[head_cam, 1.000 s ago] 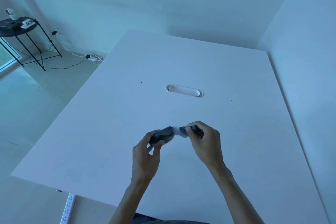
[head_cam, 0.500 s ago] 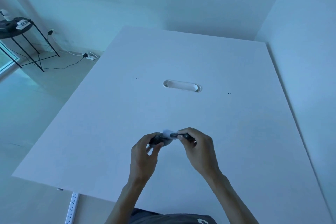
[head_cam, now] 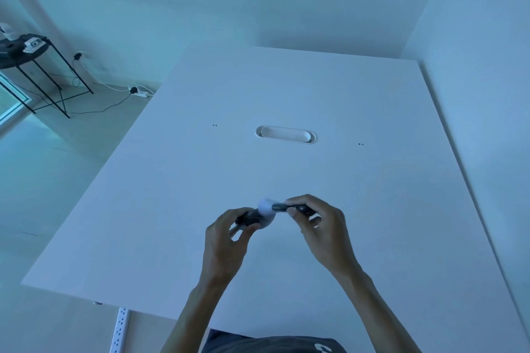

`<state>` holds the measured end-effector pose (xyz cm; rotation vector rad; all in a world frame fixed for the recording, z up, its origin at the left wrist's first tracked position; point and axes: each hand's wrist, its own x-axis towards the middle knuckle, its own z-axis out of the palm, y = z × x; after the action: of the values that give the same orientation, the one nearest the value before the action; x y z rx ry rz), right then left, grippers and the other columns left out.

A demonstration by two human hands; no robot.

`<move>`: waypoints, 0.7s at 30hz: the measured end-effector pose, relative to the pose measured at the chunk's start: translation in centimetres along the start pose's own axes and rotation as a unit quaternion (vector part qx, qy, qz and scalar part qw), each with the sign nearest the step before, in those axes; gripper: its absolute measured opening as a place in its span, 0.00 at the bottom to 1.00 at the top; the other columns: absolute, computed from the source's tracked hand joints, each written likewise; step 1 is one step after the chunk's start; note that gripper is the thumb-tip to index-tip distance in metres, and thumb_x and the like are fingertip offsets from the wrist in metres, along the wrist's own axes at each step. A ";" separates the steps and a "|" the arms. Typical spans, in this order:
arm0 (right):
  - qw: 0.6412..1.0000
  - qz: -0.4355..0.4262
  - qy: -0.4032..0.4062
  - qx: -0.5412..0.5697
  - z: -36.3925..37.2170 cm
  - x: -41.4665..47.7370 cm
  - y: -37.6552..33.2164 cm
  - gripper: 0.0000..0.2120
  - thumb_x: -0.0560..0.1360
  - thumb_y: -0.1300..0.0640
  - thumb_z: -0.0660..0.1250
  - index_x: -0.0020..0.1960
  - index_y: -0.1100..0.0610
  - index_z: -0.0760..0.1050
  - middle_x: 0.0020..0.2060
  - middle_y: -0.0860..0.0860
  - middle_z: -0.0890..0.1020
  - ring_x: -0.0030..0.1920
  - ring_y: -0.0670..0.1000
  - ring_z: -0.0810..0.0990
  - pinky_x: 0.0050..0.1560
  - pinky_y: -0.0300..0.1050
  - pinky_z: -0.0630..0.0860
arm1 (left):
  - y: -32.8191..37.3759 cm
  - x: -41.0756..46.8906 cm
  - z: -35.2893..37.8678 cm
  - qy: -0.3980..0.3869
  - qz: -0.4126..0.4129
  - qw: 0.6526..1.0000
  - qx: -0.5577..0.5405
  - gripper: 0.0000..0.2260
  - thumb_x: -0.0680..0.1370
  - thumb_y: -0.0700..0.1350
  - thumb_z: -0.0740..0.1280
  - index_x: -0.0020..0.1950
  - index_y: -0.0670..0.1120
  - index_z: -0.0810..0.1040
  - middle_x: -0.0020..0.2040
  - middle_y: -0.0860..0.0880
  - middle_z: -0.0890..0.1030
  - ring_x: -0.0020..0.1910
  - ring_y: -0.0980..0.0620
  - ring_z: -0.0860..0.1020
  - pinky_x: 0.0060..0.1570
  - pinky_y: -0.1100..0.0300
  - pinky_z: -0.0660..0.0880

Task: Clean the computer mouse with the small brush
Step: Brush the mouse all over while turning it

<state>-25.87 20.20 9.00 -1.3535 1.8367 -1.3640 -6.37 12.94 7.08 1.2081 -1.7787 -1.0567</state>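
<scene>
We hold the computer mouse (head_cam: pixel 250 219) in the left hand (head_cam: pixel 226 243), fingers pinching its sides, just above the table (head_cam: pixel 286 89) and on the near side of the oval cable slot (head_cam: pixel 286 135). The right hand (head_cam: pixel 321 231) pinches the small brush (head_cam: pixel 282 207) by its dark handle. The brush's long axis runs level from right to left, its pale bristles touching the mouse's right end. We judge the next stroke sweeps leftward along the mouse.
</scene>
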 end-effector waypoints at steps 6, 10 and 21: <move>0.999 0.020 0.027 -0.031 -0.9 0.5 0.8 0.05 0.79 0.59 0.72 0.50 0.50 0.85 0.42 0.40 0.86 0.40 0.46 0.82 0.39 0.35 0.77 | 0.2 0.4 -0.1 -0.009 0.012 1.000 -0.005 0.13 0.74 0.32 0.76 0.53 0.49 0.85 0.49 0.60 0.85 0.50 0.57 0.82 0.49 0.73 0.78; 0.999 0.024 -0.009 -0.026 0.1 0.0 0.6 0.05 0.79 0.58 0.72 0.49 0.49 0.85 0.39 0.41 0.86 0.37 0.47 0.82 0.37 0.39 0.78 | 0.5 0.7 0.1 -0.014 0.010 1.000 -0.013 0.16 0.75 0.32 0.75 0.52 0.52 0.84 0.49 0.61 0.84 0.49 0.58 0.82 0.49 0.74 0.77; 0.995 0.074 0.035 -0.065 -0.9 0.0 2.1 0.06 0.79 0.61 0.72 0.49 0.52 0.85 0.36 0.40 0.84 0.37 0.44 0.81 0.38 0.36 0.74 | 0.2 0.6 0.7 -0.007 -0.027 0.999 -0.046 0.18 0.76 0.33 0.74 0.51 0.57 0.82 0.49 0.63 0.84 0.52 0.61 0.82 0.48 0.73 0.78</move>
<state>-27.46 20.64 7.42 -1.2189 2.0590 -1.2490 -7.19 12.53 7.04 1.2017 -1.6963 -1.1681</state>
